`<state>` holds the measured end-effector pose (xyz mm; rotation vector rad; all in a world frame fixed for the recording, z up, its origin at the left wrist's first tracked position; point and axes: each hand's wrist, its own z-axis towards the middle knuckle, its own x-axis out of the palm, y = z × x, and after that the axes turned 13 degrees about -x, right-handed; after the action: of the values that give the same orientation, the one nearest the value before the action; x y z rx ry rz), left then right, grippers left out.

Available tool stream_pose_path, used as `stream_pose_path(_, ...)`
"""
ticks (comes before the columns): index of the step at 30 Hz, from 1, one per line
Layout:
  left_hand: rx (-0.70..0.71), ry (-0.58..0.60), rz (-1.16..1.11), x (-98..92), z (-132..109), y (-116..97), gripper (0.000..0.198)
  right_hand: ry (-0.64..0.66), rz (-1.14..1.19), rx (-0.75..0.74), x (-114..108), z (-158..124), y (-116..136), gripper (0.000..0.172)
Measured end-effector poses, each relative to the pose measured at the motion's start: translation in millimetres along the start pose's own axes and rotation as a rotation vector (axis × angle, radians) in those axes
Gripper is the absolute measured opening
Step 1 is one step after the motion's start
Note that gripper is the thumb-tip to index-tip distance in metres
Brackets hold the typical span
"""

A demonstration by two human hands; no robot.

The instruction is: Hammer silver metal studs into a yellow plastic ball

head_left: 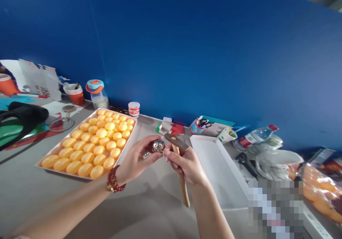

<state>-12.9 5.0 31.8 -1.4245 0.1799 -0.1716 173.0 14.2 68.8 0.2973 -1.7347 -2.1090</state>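
Note:
My left hand (141, 155), with a red bead bracelet (113, 181) at its wrist, grips a small shiny, faceted silver ball (158, 146) between thumb and fingers. Close beside it, my right hand (188, 162) is closed round a hammer (182, 185) just below the head. The hammer's wooden handle points down toward me. The right thumb and fingertip almost meet the ball; whether they pinch something tiny there I cannot make out. Both hands are above the grey table.
A shallow box (70, 173) of orange balls lies to the left. At right stand a white tray (224, 182), a pen cup (197, 128), a plastic bottle (255, 136) and bagged orange balls (320, 192). A white jar (134, 109) and a jug (97, 95) line the blue wall.

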Motion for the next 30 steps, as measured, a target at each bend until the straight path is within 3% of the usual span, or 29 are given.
stream_pose_path(9, 0.017, -0.079, 0.184, -0.7, -2.6, -6.5, 0.039, -0.005, -0.014, 0.016, 2.4, 1.1, 2.8, 0.024)
stream_pose_path(30, 0.105, -0.107, 0.232, 0.4, -1.6, -7.4, 0.033, -0.014, 0.015, 0.016, -0.5, 1.5, 2.2, 0.023)
